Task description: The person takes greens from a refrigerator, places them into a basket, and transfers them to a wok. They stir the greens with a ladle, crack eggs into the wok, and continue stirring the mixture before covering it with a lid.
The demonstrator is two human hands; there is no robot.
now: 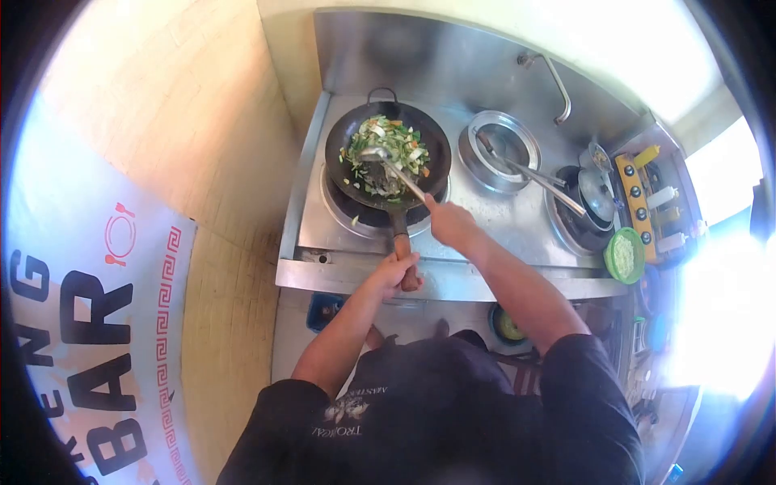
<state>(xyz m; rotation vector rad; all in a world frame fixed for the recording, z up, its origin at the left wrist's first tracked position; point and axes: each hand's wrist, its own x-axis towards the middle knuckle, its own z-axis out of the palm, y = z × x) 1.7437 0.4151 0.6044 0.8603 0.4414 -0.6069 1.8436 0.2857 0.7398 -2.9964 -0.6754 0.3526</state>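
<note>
My left hand (394,273) is closed around the wooden handle of a dark wok (436,153), which sits over the left burner (335,212) of the steel range. In my right hand (453,223) is the long handle of a metal ladle (375,153). Its bowl rests among chopped vegetables (392,139) in the wok, a mix of green, white and some orange pieces. Part of the wok's near side shows bare and dark around the food.
Right of the wok stands a round metal pot (493,175) with utensils across it. Farther right are a lidded dark pan (596,194), a wooden rack of squeeze bottles (631,191) and a green bowl (624,255) of pale shreds. A faucet (558,85) arches at the back.
</note>
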